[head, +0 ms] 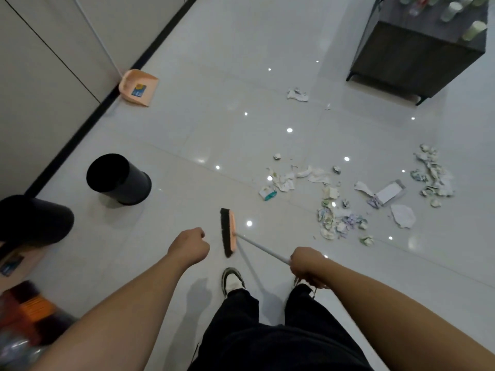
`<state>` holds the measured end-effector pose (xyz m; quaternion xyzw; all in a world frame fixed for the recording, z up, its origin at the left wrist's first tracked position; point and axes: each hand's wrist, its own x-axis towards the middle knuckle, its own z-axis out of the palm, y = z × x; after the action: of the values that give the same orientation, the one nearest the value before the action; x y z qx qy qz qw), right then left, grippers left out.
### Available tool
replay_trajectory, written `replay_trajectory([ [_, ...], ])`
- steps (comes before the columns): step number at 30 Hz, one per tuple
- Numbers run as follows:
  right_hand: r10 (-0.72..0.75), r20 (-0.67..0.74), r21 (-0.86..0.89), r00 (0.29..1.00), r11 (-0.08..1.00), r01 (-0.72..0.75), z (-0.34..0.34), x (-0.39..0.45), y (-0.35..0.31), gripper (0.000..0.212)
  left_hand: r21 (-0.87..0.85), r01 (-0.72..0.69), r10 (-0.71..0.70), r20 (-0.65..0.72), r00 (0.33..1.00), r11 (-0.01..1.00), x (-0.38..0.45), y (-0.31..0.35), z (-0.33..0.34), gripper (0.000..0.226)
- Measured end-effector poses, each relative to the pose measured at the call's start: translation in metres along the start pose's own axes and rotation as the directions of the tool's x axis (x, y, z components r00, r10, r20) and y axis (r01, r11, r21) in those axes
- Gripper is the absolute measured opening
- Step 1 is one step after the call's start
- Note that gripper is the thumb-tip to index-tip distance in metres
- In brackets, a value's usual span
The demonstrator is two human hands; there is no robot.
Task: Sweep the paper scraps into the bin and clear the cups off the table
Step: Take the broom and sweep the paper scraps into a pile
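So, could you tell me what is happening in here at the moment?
A person is about to sweep. Their right hand grips the broom by its handle, its head near their feet; the left hand is a loose fist holding nothing. The paper scraps lie scattered on the tiled floor, apart from the broom. The dustpan sits by the wall, the black bin stands nearby, and cups remain on the dark table.

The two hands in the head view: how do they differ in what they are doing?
The right hand is closed around the white broom handle; the left hand is a loose fist holding nothing. The right hand sits nearer the paper scraps, the left nearer the black bin. Both are bare, forearms uncovered.
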<state>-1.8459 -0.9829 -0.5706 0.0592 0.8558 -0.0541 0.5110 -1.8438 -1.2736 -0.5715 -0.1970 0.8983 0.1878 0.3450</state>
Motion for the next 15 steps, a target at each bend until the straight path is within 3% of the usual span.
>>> replay_trajectory([
  [4, 0.153, -0.068, 0.099, 0.986, 0.984, -0.146, -0.022, -0.019, 0.024, 0.010, 0.016, -0.040, 0.040, 0.019, 0.999, 0.999, 0.007, 0.007, -0.001, 0.051],
  [10, 0.206, -0.136, 0.020, 0.969, 0.979, -0.205, -0.043, -0.039, 0.019, 0.016, 0.013, -0.168, 0.167, 0.056, 0.984, 0.986, 0.018, 0.035, -0.004, 0.051],
  [15, 0.234, -0.152, 0.106, 0.960, 0.970, -0.220, -0.056, -0.045, 0.025, 0.017, 0.017, -0.223, 0.222, 0.043, 0.974, 0.975, 0.036, 0.053, -0.018, 0.051],
])
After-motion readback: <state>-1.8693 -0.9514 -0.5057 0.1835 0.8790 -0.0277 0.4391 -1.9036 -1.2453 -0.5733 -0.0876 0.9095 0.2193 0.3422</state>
